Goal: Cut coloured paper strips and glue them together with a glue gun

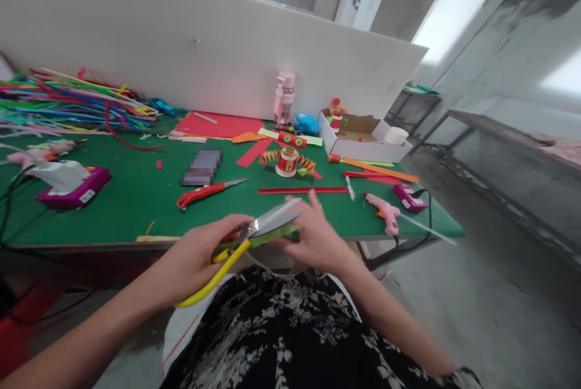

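My left hand (200,253) is closed round large scissors (252,232) with yellow handles, their metal blades pointing right. Beneath the blades lies a strip of green paper (275,235). At the blade tips my right hand (313,232) is closed, pinching the paper's right end; its fingers partly hide that end. Beyond my hands a paper figure (287,162) with green eyes, a red cup-like body and folded orange arms stands on the green table (236,213). A thin red strip (302,190) lies in front of it.
Red-handled scissors (200,194) and a phone (203,167) lie left of centre. Pink glue guns (385,210) rest at both sides. At the back are a pink bottle (284,98), a white box (363,148), red paper (222,125) and colourful stems (77,101).
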Available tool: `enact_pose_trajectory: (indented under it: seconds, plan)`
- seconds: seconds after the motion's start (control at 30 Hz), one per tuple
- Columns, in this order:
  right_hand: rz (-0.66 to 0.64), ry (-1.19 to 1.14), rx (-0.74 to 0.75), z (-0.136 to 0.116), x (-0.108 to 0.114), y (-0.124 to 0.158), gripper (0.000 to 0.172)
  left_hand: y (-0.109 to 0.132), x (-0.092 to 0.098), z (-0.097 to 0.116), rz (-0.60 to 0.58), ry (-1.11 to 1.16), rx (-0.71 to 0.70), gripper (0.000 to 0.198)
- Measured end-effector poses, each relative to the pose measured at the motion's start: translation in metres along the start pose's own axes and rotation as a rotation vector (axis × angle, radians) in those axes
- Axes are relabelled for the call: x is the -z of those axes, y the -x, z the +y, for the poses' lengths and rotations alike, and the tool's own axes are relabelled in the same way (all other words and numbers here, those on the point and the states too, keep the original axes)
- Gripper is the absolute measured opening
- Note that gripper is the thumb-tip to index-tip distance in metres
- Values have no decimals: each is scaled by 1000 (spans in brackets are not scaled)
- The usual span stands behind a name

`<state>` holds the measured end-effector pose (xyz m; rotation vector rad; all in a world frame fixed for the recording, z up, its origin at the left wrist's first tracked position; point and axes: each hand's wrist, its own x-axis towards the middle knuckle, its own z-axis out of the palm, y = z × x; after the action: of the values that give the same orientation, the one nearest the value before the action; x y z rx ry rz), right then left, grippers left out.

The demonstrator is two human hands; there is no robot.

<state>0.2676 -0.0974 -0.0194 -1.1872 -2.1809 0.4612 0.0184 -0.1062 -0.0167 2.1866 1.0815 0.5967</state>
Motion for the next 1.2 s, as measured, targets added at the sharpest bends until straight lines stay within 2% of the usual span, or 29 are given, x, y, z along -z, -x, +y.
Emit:
enact_pose_trajectory:
  seconds: [0.03, 0.1, 0.17, 0.2, 0.3, 0.5, 0.63, 0.7, 0.8, 0.9, 0.97, 1.07, 1.1, 1.2]
  plan:
    - [-153, -15, 39, -6, -4, -3, 26, -5, 1, 4, -18, -9, -15, 42]
    - [-290, -52, 12, -15, -9, -9, 20, -11, 3, 8, -16, -24, -31, 43]
    - [-312, -99, -104, -21, -10, -11, 14, -12, 8, 8, 21, -19, -26, 43]
    - [-329, -139, -163, -22, -9, -12, 17, -12, 11, 8, 51, -4, -18, 43]
    - [-376, -326, -255, -27, -9, -13, 17, -11, 17, 7, 137, 44, 12, 41]
    - [-272, -874, -338, -24, -35, -21, 12, -22, 6, 10, 131, 197, 1, 45]
    - [-199, -956, -400, -12, -31, -22, 25, -20, 5, -5, 287, 199, 90, 45]
    - [-164, -989, -443, -8, -25, -19, 35, -13, 6, -13, 298, 138, 110, 46]
    - [-105, -1032, -469, -6, -20, -15, 46, 0, 4, -19, 183, 72, 128, 39]
    - [-79, -1034, -464, -5, -22, -11, 51, 10, 3, -20, 62, 2, 138, 35]
    - [-71, -1029, -455, -4, -23, -10, 49, 14, 10, -26, 128, -98, 166, 42]
    - [-67, -1011, -439, 0, -22, -7, 46, 20, 31, -52, 339, -357, 367, 54]
    - [-65, -999, -438, 1, -22, -6, 44, 22, 39, -64, 407, -477, 436, 52]
    - [-73, -945, -439, 3, -19, -3, 39, 33, 61, -101, 471, -714, 545, 43]
